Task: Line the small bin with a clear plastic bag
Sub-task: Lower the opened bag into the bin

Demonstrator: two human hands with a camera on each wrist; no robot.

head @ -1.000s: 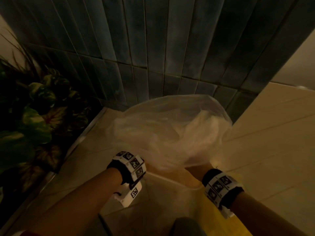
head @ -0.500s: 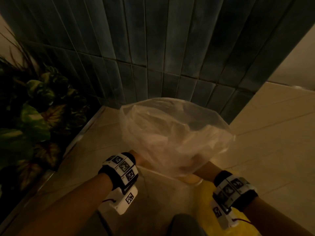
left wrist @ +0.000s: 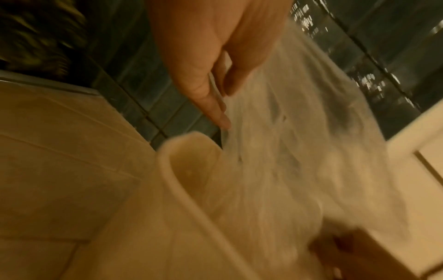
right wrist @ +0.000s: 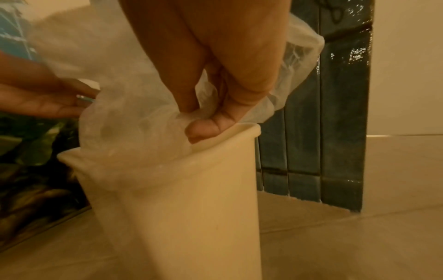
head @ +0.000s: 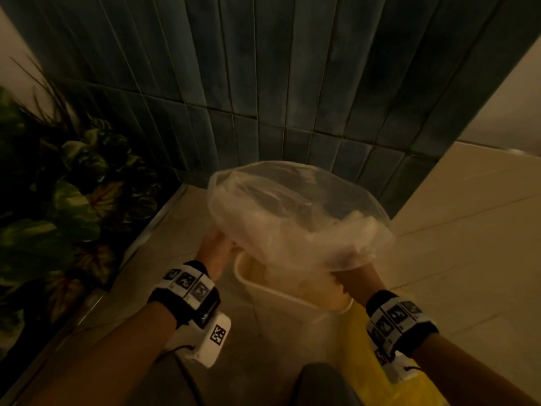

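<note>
both grips, left hand (head: 215, 250) and right hand (right wrist: 215, 79), pinched on clear bag (head: 295, 218) over bin (right wrist: 191, 199)

Dark blue-green tile wall (head: 263, 68) behind, narrow upright tiles, glossy in wrist views. Beige tile floor (head: 468, 230) with thin grout lines. Leafy plant (head: 58, 206) at left, green leaves with reddish veins, thin dark spiky stems above, behind metal strip (head: 140, 238) edging floor. Yellow object (head: 357, 347) at lower right on floor, shape unclear. Pale wall (head: 512, 106) at far right.
</note>
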